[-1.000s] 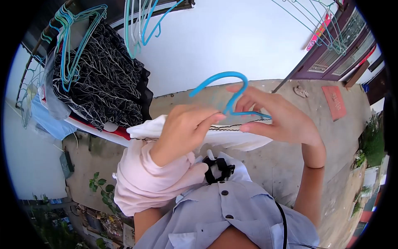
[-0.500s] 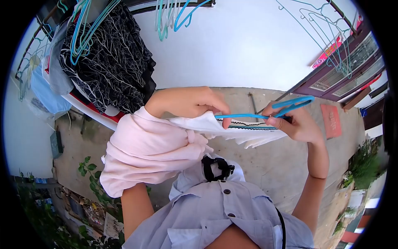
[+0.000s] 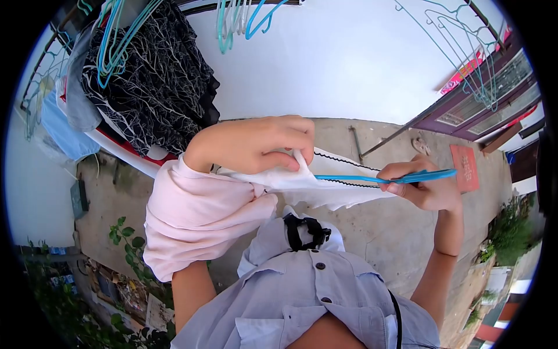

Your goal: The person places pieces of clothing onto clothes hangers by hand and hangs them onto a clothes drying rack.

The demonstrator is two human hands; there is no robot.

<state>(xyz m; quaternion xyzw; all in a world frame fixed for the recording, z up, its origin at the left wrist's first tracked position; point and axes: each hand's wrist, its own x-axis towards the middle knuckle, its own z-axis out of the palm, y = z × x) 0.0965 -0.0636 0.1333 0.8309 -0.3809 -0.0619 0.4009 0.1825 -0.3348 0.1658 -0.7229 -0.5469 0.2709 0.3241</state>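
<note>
My left hand [image 3: 261, 145] pinches the edge of a white garment [image 3: 325, 196] with dark scalloped trim. The fingers of my right hand [image 3: 421, 185] are closed round a blue hanger [image 3: 349, 178] near its hook. One arm of the hanger runs left from my right hand into the garment's opening, and its far end is hidden by the white cloth. A pale pink garment [image 3: 203, 215] is draped over my left forearm and touches the white one.
Black patterned clothing [image 3: 157, 81] and green-blue hangers [image 3: 119, 52] hang at the upper left. More wire hangers [image 3: 465, 46] hang at the upper right by a purple door [image 3: 465, 116]. A red mat [image 3: 465, 167] and leafy plants [image 3: 131, 247] are on the ground.
The blue hanger has turned from hook upright to nearly flat, and its arm now lies in the white garment's opening. My left hand has shifted to the garment's edge.
</note>
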